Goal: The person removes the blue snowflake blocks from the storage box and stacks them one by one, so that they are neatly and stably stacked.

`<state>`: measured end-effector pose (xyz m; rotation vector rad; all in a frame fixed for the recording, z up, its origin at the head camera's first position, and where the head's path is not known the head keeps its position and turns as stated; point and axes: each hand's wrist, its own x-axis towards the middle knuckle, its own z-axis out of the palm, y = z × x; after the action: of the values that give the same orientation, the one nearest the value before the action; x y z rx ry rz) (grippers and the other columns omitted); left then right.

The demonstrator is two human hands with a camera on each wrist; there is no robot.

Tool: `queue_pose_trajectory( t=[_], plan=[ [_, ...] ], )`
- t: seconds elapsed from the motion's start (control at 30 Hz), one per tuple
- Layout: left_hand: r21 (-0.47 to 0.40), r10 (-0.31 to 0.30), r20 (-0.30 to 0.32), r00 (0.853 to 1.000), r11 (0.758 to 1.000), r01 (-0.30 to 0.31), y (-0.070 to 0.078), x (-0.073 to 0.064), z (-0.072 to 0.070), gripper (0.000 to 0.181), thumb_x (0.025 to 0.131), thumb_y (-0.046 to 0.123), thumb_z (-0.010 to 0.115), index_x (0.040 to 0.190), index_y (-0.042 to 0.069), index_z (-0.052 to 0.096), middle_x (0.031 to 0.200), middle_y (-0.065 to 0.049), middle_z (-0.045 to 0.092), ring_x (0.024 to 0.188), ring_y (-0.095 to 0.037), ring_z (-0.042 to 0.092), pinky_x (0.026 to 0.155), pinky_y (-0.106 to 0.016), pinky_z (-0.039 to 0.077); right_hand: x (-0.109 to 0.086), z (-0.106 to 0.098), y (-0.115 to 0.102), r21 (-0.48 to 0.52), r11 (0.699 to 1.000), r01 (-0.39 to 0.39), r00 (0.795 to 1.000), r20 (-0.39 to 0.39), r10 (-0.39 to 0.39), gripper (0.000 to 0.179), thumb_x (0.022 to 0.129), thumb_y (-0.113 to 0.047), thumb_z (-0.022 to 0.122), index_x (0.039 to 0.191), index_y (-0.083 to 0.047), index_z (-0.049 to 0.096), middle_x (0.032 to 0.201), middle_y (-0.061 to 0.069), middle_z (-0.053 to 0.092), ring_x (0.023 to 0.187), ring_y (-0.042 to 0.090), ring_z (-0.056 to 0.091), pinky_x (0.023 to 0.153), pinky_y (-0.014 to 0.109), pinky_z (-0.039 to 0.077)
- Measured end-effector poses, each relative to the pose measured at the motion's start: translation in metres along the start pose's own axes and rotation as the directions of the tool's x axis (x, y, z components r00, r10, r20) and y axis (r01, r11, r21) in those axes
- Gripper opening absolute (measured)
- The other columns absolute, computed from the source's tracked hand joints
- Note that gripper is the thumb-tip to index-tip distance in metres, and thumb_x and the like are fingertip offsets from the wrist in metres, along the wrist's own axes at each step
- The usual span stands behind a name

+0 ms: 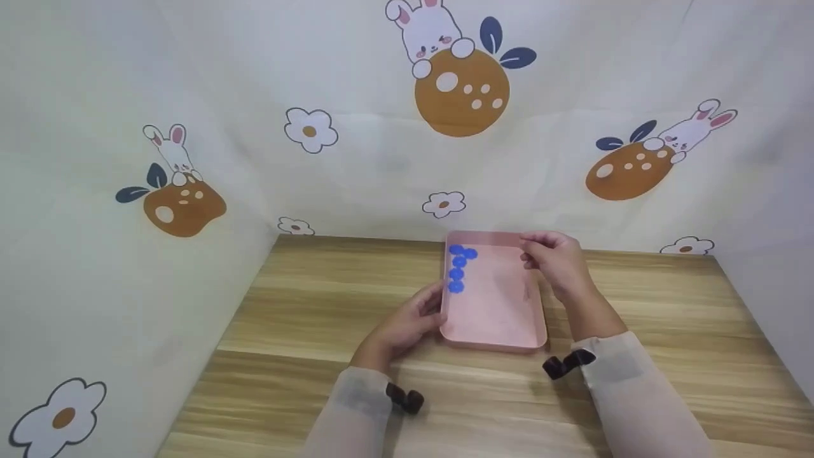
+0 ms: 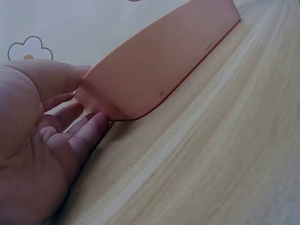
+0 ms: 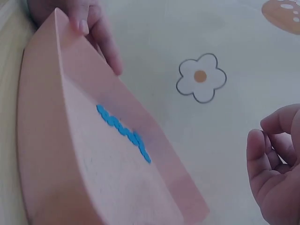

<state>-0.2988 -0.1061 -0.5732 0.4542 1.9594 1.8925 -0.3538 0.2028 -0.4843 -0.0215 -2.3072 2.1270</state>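
Shallow pink rectangular tray with rounded corners, plastic by the look [image 1: 486, 321], sits on the wood-grain table [image 1: 305, 337]. Left hand [image 1: 407, 323] grips its left wall near the close corner, one digit lapping the rim, presumably to steady it. Small flat blue scalloped discs [image 1: 456, 274] lie inside along that wall, probably grouped there deliberately. Right hand [image 1: 563, 267], by the far right corner: fingers curled, tips together, nothing visible between them.

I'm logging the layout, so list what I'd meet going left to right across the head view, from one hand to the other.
Left hand → small blue discs, grouped inside the pink tray along its left side → right hand.
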Motion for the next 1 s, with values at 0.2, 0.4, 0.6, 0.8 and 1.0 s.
queue_pose_trajectory(
  t=[0.2, 0.4, 0.6, 0.8, 1.0],
  plan=[
    [-0.005, 0.005, -0.001, 1.0, 1.0, -0.005, 0.002, -0.001, 0.0, 0.073, 0.105, 0.003, 0.06, 0.17, 0.007, 0.027, 0.177, -0.016, 0.03, 0.165, -0.034, 0.029, 0.136, -0.05, 0.026, 0.018, 0.021, -0.004, -0.039, 0.998, -0.042, 0.998, 0.042, 0.044, 0.027, 0.104, -0.017, 0.067, 0.124, 0.0, 0.073, 0.098, 0.001, 0.072, 0.083, 0.012, 0.07, 0.075, 0.022, 0.066],
    [-0.001, -0.011, -0.002, 1.0, 1.0, 0.011, 0.001, -0.001, -0.001, 0.072, 0.106, 0.006, 0.06, 0.17, 0.009, 0.027, 0.178, -0.015, 0.029, 0.166, -0.034, 0.028, 0.136, -0.051, 0.025, 0.042, 0.038, 0.003, -0.059, 0.992, -0.115, 0.992, 0.043, 0.117, 0.036, 0.104, -0.015, 0.065, 0.134, 0.003, 0.069, 0.1, 0.006, 0.072, 0.083, 0.016, 0.069, 0.076, 0.023, 0.066],
    [-0.021, -0.015, -0.001, 1.0, 1.0, 0.015, 0.001, -0.001, 0.001, 0.073, 0.105, 0.004, 0.059, 0.17, 0.009, 0.026, 0.178, -0.015, 0.027, 0.166, -0.034, 0.026, 0.136, -0.051, 0.025, 0.062, 0.049, 0.012, -0.134, 0.983, -0.122, 0.991, 0.043, 0.129, 0.035, 0.104, -0.014, 0.062, 0.134, 0.002, 0.07, 0.115, 0.021, 0.072, 0.082, 0.015, 0.067, 0.074, 0.023, 0.065],
    [-0.007, -0.012, -0.001, 1.0, 1.0, 0.012, 0.0, -0.001, 0.0, 0.073, 0.105, 0.005, 0.06, 0.17, 0.01, 0.027, 0.178, -0.014, 0.027, 0.166, -0.034, 0.026, 0.136, -0.051, 0.025, 0.074, 0.062, 0.017, -0.21, 0.974, -0.082, 0.995, 0.039, 0.092, 0.034, 0.103, -0.014, 0.06, 0.13, 0.0, 0.073, 0.116, 0.025, 0.072, 0.085, 0.02, 0.069, 0.08, 0.033, 0.067],
    [-0.005, -0.001, 0.005, 1.0, 1.0, 0.001, 0.0, -0.001, 0.0, 0.074, 0.104, 0.0, 0.058, 0.171, 0.01, 0.026, 0.178, -0.014, 0.027, 0.166, -0.033, 0.027, 0.136, -0.05, 0.026, 0.078, 0.072, 0.028, -0.296, 0.949, -0.112, 0.993, -0.011, 0.113, 0.031, 0.103, -0.028, 0.065, 0.127, -0.013, 0.077, 0.12, 0.016, 0.076, 0.103, 0.03, 0.071, 0.087, 0.039, 0.064]
  ],
)
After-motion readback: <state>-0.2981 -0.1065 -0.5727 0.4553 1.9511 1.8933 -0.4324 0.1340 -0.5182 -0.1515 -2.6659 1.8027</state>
